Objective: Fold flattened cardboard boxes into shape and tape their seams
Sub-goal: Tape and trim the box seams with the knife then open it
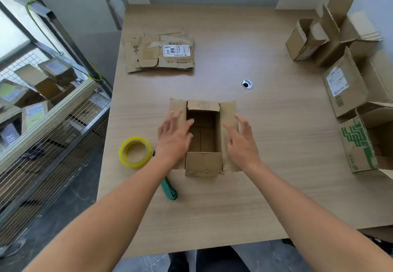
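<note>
A small brown cardboard box stands upright in the middle of the table with its top open and all its flaps spread outward. My left hand is over the box's left flap, fingers straight and spread. My right hand hovers over the right flap, fingers also straight. Neither hand holds anything. A yellow roll of tape lies on the table just left of my left wrist. A green-handled cutter lies under my left forearm, partly hidden.
A pile of flattened boxes lies at the table's far left. Several folded boxes stand along the right edge, one with green print. A round cable hole sits behind the box. A wire cage cart of parcels stands to the left.
</note>
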`<state>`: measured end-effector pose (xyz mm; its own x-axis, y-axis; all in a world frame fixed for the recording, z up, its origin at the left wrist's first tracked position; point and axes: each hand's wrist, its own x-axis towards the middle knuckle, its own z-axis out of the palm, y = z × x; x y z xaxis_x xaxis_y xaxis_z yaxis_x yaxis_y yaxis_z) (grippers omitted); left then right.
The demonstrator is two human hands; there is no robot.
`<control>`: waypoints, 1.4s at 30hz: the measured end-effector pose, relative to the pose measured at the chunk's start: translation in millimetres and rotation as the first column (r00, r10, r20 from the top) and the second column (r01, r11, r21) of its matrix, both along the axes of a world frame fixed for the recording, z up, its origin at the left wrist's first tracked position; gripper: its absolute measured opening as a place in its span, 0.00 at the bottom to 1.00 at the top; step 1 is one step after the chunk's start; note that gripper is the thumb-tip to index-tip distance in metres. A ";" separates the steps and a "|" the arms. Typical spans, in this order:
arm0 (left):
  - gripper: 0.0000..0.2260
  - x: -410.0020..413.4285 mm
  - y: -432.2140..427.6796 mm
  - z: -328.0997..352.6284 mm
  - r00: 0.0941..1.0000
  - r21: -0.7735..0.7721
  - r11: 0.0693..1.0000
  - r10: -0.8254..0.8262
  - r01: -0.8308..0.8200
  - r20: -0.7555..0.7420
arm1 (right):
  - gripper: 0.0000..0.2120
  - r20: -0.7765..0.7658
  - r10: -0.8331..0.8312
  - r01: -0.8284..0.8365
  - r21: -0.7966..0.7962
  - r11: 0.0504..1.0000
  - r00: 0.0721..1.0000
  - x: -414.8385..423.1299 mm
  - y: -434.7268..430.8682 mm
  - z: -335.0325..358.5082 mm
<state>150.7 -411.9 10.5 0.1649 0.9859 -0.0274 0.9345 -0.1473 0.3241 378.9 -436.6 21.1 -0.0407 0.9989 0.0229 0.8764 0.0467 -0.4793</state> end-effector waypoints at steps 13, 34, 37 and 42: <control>0.63 -19.1 -42.4 5.8 0.907 -0.300 0.904 -0.372 0.305 -0.197 | 0.67 0.366 0.431 -0.265 -0.423 0.866 0.825 5.8 -20.3 -9.0; 0.36 -14.0 1.6 18.1 0.994 0.049 0.996 -0.070 0.074 -0.089 | 0.68 0.298 0.432 -0.300 -0.398 0.867 0.852 6.2 -55.0 -10.9; 0.41 -12.8 -70.0 16.4 0.905 -0.177 0.976 0.188 -0.127 0.382 | 0.69 0.325 0.427 -0.290 -0.393 0.873 0.844 1.9 -60.2 -8.1; 0.40 4.2 -89.3 23.3 0.422 -0.430 0.843 0.535 -0.323 0.732 | 0.66 0.359 0.365 -0.233 -0.361 0.903 0.859 9.7 -47.4 1.0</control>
